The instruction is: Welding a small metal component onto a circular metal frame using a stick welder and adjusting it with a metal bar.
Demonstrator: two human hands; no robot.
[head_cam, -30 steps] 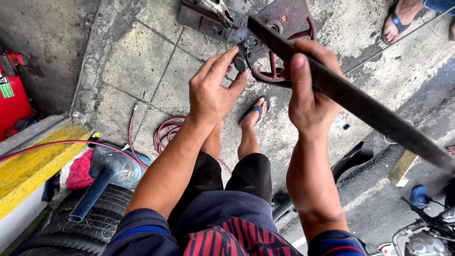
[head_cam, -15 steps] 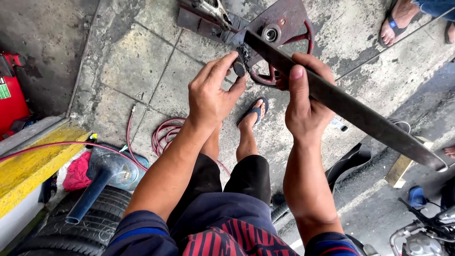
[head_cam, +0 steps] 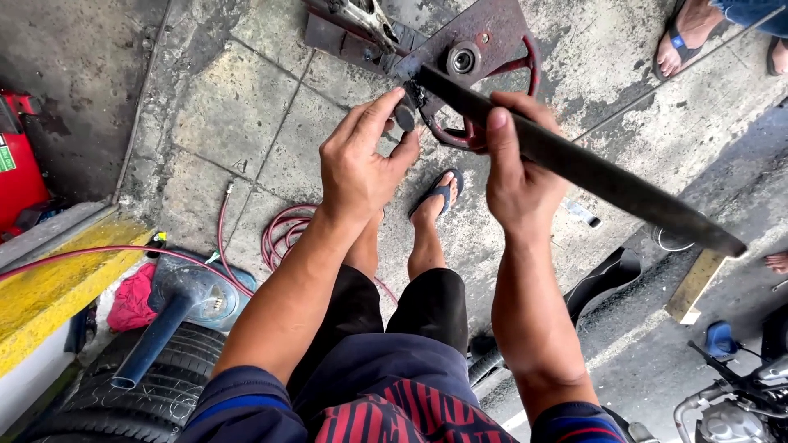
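Head view: right hand fingers clench the long metal bar; left hand fingers pinch its dark end knob

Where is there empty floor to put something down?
Bare concrete floor lies left of the left hand, between the red canister and the rusty metal tool. It is crowded lower left around the coiled hose, tyre and blue mallet.

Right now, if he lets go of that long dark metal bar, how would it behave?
The bar looks like solid, rusty steel: probably stiff and heavy. The right hand grips only near its pivot end, so its long free end would likely swing down. Its rough surface seems unlikely to slip.
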